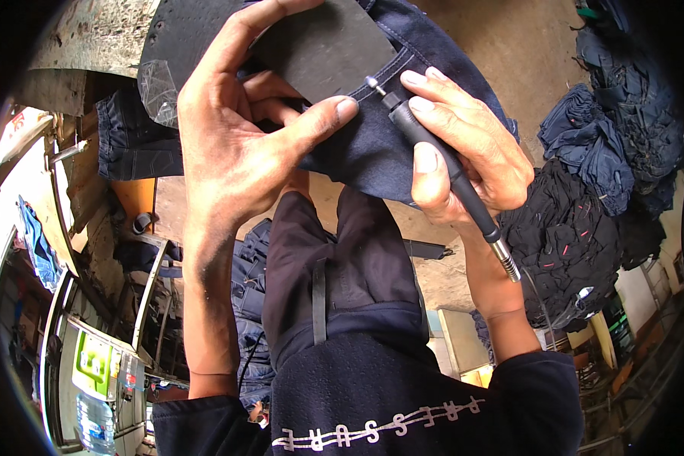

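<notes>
My right hand (471, 144) grips a black rotary grinder handpiece (452, 169) like a pen. Its rounded bit (371, 81) is at a stitched seam on a dark blue denim garment (376, 140). The garment is stretched around a dark flat board (323, 49). On the left, my left hand (243, 137) holds the cloth and board, with the thumb pressed on the seam near the bit. Its other fingers curl around the board's left side, and some tips are hidden. Whether the bit touches the cloth, I cannot tell.
Heaps of blue garments (589, 140) and black garments (562, 235) lie on the right. Folded jeans (252, 277) are beside my legs. At lower left are a clear water bottle (95, 422) and a green container (93, 365). A thin cable (538, 296) hangs near my right forearm.
</notes>
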`<action>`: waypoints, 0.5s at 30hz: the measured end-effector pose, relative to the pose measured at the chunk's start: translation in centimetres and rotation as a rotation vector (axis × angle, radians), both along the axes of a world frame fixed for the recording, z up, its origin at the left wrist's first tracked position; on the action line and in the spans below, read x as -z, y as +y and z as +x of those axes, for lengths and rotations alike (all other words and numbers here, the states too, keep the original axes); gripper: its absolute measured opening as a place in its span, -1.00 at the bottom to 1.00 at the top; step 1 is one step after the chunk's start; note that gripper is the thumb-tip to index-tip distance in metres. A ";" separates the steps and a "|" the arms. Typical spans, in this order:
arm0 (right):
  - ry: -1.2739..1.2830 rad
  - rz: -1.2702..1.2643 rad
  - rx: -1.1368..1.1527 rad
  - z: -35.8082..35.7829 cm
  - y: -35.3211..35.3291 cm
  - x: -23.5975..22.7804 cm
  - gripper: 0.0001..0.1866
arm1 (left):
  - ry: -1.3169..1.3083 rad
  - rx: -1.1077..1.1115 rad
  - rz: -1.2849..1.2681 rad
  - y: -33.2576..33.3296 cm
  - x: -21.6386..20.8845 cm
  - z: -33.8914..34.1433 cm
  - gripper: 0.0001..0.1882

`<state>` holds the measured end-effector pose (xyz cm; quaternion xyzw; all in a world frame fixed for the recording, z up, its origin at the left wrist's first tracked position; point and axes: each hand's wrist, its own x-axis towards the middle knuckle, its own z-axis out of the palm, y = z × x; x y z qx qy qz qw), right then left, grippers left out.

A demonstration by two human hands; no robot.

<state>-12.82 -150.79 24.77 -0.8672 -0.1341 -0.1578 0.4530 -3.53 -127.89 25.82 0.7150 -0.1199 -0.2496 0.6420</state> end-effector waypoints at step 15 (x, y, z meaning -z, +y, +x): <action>-0.026 0.003 -0.001 0.2 0.3 0.2 -0.62 | -0.007 0.010 0.018 -0.2 0.1 0.3 -0.37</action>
